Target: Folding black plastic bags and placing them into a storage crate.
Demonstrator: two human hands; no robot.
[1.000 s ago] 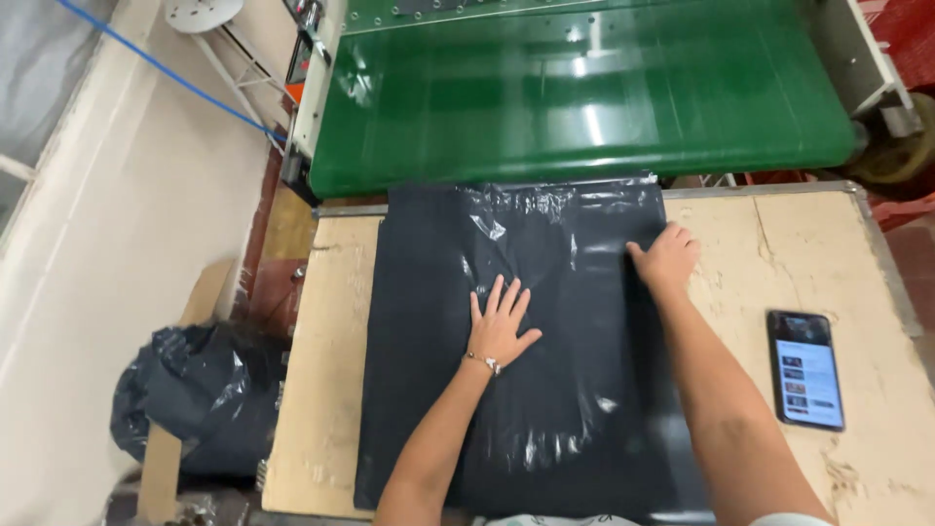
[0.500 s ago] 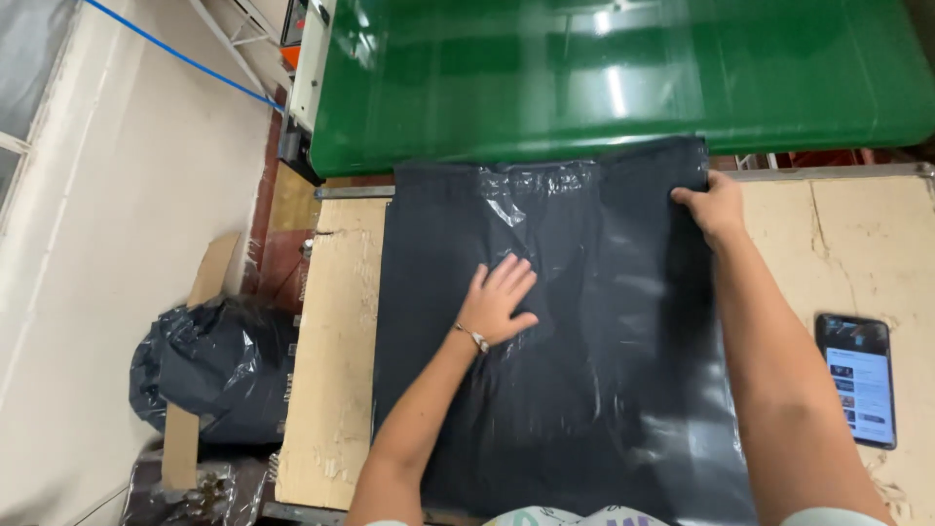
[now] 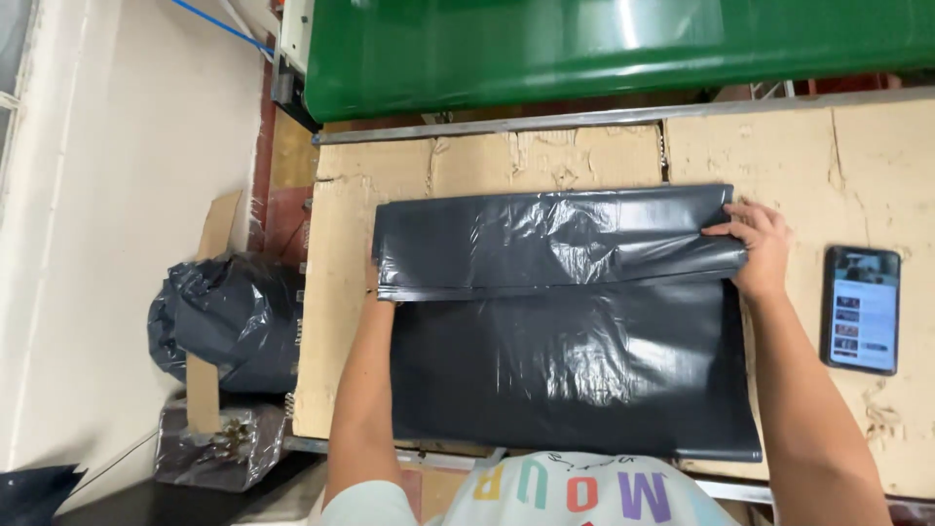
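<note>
1. We are laying the black plastic bag (image 3: 575,360) on the cardboard-topped table (image 3: 877,156), its long axis running left to right, its top folded toward us.
2. Our right hand (image 3: 760,248) is pinching the fold's right end; our left hand (image 3: 380,292) is mostly tucked under the left end, grip unclear.

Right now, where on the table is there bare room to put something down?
Bare cardboard lies between the black bag and the green conveyor, and left of the bag. The right side is tighter: right hand, then the phone.

one flat black bag (image 3: 575,360), one phone (image 3: 862,309), one stuffed bag (image 3: 226,321)
</note>
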